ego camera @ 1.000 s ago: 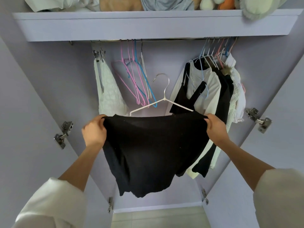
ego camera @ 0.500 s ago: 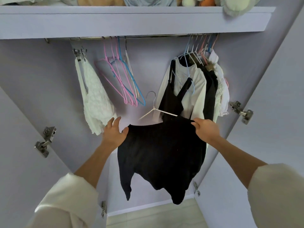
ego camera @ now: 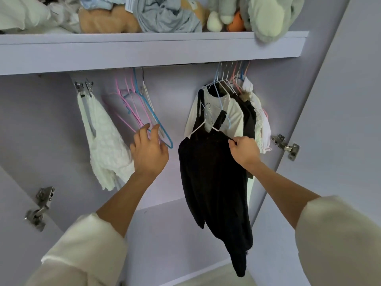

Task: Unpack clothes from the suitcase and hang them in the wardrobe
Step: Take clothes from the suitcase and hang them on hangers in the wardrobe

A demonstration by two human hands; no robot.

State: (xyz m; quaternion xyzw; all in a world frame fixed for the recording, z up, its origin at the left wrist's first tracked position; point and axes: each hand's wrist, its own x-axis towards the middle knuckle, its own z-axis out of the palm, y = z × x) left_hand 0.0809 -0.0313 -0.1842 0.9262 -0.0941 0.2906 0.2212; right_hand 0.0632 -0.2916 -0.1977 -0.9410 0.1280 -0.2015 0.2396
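wardrobe (ego camera: 206, 83): plain pale lilac all over, shelf, back and doors alike
black top (ego camera: 210, 172): solid black, no pattern, on a white hanger (ego camera: 193, 132)
empty hangers (ego camera: 134, 108): left of the black top, pink, one blue, one white
white garment (ego camera: 107, 145): far left of the black top, white with a puckered texture
hung clothes (ego camera: 237, 114): right of the black top, white, black and lacy white, on pale blue, white and pink hangers
sleeves (ego camera: 86, 244): cream
hinges (ego camera: 285, 144): silver metal
plush toys (ego camera: 266, 13): above the black top, grey-green, tan, orange, cream
cloth (ego camera: 165, 17): on the shelf, grey-blue
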